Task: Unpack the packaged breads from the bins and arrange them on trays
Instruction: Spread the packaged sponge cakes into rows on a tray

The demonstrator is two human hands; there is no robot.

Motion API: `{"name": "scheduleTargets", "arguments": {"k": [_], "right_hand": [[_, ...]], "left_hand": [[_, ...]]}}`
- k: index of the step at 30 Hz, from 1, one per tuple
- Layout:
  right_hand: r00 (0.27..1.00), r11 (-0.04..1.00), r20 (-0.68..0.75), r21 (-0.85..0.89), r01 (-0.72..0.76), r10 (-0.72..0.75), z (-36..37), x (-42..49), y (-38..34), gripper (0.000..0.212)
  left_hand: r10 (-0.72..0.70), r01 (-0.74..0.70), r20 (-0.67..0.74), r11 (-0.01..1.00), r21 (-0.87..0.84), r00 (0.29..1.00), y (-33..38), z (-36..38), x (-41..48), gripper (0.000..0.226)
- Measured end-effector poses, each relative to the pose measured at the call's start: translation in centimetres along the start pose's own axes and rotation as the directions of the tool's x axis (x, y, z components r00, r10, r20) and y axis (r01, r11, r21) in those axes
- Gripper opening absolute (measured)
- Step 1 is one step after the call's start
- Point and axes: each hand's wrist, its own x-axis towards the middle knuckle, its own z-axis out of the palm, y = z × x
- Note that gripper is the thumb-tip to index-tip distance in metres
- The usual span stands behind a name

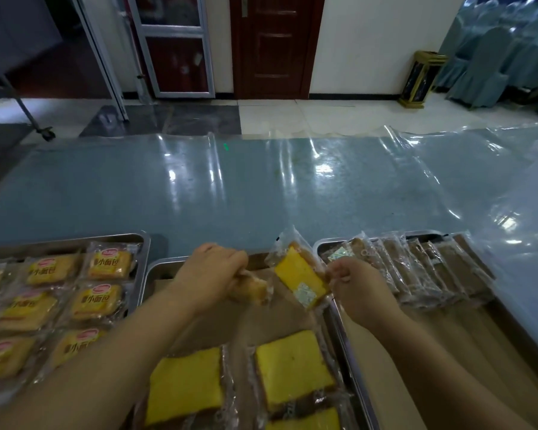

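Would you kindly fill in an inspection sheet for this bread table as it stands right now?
Surface: blue-grey table under a clear plastic sheet, wrinkled towards the right.
Job's things: left tray holds labelled bread packs; middle tray holds wrapped cake slices on brown paper; right tray holds a row of brown packs along its far end.
Clutter: nothing seen.
Hands: left hand grips a pale bread piece, blurred; right hand pinches the corner of a wrapped yellow slice above the middle tray.
Cables: nothing seen.
Surroundings: brown door, glass door, gold-trimmed bin, covered chairs.
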Motion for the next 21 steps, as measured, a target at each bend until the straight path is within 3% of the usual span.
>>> {"name": "scheduleTargets", "arguments": {"k": [4, 5, 7, 10, 13, 16, 19, 21], "right_hand": [[0.944, 0.962, -0.206, -0.138, 0.234, -0.259, 0.5, -0.6, -1.2, 0.029], [0.911, 0.928, -0.212, -0.202, 0.313, -0.353, 0.7, -0.8, -1.3, 0.026], [0.880, 0.835, -0.045, -0.344, 0.430, -0.472, 1.5, -1.2, -1.1, 0.022], [0.890, 0.740, 0.270, -0.495, 0.455, -0.367, 3.0, -1.8, -0.2, 0.026], [0.886, 0.764, 0.296, -0.455, 0.458, -0.356, 4.2, -2.7, 0.1, 0.037], [0.838, 0.732, 0.383, -0.423, 0.533, -0.389, 5.8, -3.5, -0.1, 0.043], [0.801, 0.700, 0.532, -0.461, 0.545, -0.273, 7.5, -3.8, 0.0, 0.049], [0.813, 0.707, 0.544, -0.491, 0.508, -0.207, 8.3, -3.5, 0.1, 0.052]], "left_hand": [[-0.191, 0.187, -0.152, 0.982, -0.039, 0.970, -1.0, -1.1, -3.8, 0.013], [-0.202, 0.203, -0.161, 0.979, -0.012, 0.966, -1.1, -1.1, -4.7, 0.017], [-0.197, 0.204, -0.117, 0.978, 0.050, 0.973, -1.2, -0.6, -6.4, 0.022], [-0.242, 0.240, 0.071, 0.970, 0.031, 0.968, -1.7, 0.9, -8.8, 0.023], [-0.288, 0.298, 0.228, 0.955, -0.008, 0.930, -1.8, 2.1, -10.6, 0.044], [-0.305, 0.325, 0.327, 0.946, -0.006, 0.894, -1.0, 2.8, -11.4, 0.052], [-0.329, 0.363, 0.404, 0.932, -0.008, 0.854, -0.2, 3.2, -11.4, 0.058], [-0.340, 0.373, 0.423, 0.928, 0.003, 0.840, -0.1, 3.5, -11.0, 0.060]]}}
